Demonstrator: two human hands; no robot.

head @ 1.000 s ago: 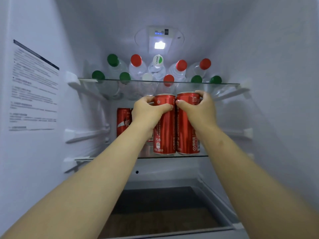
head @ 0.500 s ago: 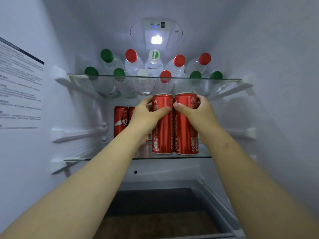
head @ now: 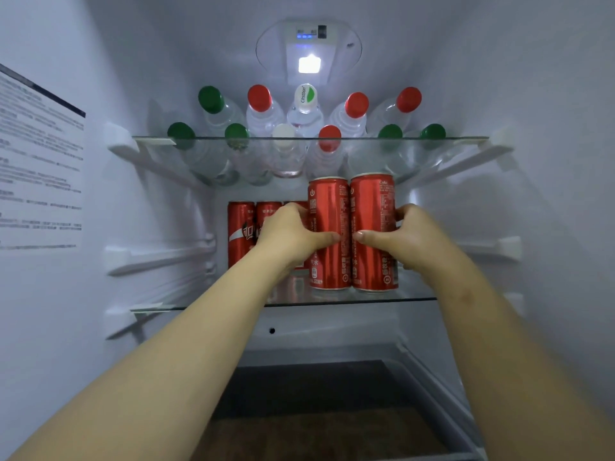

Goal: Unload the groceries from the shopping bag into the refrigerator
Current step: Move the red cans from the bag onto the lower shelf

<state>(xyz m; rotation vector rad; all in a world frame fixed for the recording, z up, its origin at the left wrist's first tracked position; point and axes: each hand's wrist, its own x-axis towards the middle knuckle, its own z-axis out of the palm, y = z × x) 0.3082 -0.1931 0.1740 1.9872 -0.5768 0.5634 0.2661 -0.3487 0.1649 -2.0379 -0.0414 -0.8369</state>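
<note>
1. Refrigerator (head: pixel 539 94): the lower glass shelf (head: pixel 417 299) has bare room right of the two cans (head: pixel 369 207).
2. The two cans stand touching near its front edge, tops close under the upper shelf (head: pixel 466 138).
3. Left hand (head: pixel 289 234) and right hand (head: pixel 411 236) each grip one, lower than before.

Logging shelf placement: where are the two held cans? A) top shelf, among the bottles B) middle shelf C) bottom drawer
B: the left hand grips the left can, the right hand the right can, both on the middle shelf, below the bottles.
</note>
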